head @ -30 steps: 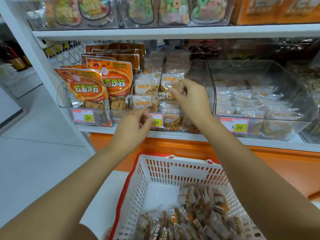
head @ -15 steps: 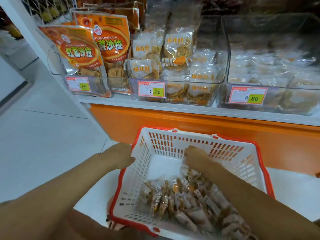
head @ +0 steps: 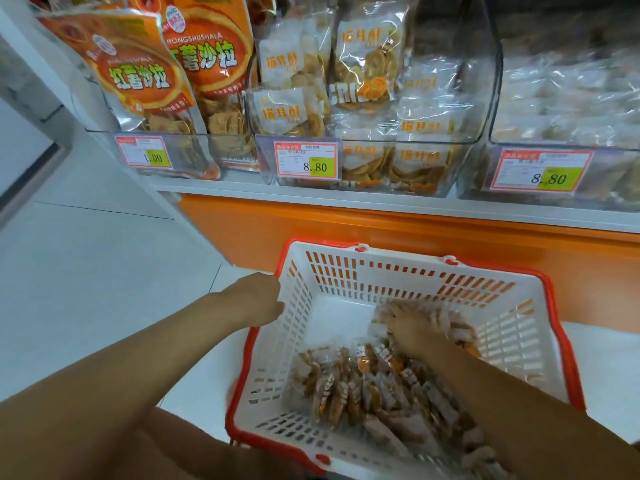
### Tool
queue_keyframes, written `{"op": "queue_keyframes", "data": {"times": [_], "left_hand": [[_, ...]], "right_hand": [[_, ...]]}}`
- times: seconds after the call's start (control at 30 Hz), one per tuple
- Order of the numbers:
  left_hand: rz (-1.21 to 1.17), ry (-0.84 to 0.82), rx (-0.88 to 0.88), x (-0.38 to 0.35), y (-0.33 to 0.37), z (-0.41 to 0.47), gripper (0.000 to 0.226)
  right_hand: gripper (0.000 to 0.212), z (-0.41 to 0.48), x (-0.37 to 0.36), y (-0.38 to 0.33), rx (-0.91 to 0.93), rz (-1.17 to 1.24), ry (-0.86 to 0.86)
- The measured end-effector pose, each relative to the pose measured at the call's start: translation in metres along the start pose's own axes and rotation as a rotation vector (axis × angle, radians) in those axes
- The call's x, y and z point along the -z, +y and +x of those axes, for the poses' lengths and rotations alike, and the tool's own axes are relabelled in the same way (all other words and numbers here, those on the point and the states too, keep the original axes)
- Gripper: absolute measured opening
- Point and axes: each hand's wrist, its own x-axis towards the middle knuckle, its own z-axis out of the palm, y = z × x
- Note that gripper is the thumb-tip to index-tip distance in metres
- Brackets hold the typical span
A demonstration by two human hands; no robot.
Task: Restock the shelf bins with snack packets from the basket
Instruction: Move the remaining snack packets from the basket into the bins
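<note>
Head view: your right hand (head: 412, 327) is blurred inside the basket (head: 346, 271). Its fingertips are lost among the snack packets (head: 363, 386), so its grip cannot be made out. Your left hand (head: 256, 299) sits against the basket's left wall with its fingers hidden, so its grasp is unclear too. The packets are crinkly clear plastic, piled in the white, slotted, red-rimmed basket. Clear shelf bins (head: 474, 98) stand above, the rightmost cut off.

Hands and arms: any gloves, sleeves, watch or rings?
Nothing worn shows: left hand and right hand are gloveless, wrists carry no watch, forearms are sleeveless to the frame edge. The right hand is too blurred to rule out rings.
</note>
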Motion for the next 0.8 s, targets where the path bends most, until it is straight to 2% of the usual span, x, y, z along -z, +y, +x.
{"op": "queue_keyframes", "data": {"times": [0.33,0.4,0.5,0.63,0.7,0.77,0.8], "left_hand": [[-0.047,-0.022,-0.015,-0.006,-0.007,0.000,0.035],[-0.080,-0.011,-0.009,-0.008,-0.008,0.001,0.035],[-0.234,0.094,-0.023,-0.004,-0.006,-0.001,0.036],[-0.541,0.237,-0.072,0.010,0.010,-0.011,0.050],[-0.802,0.252,-0.117,0.018,0.020,-0.020,0.055],[-1.071,0.288,-0.223,0.027,0.033,-0.030,0.055],[-1.160,0.356,-0.286,0.032,0.039,-0.035,0.053]], "right_hand": [[0.027,-0.007,0.008,-0.008,-0.033,-0.022,0.189],[0.025,-0.012,0.027,-0.015,-0.126,0.171,0.270],[0.028,-0.020,0.067,-0.027,-0.230,0.550,0.359],[0.040,-0.044,0.122,-0.051,-0.120,0.926,0.503],[0.043,-0.062,0.149,-0.067,-0.059,1.078,0.628],[0.043,-0.082,0.174,-0.083,0.000,1.189,0.771],[0.043,-0.091,0.185,-0.089,0.011,1.226,0.834]]}}
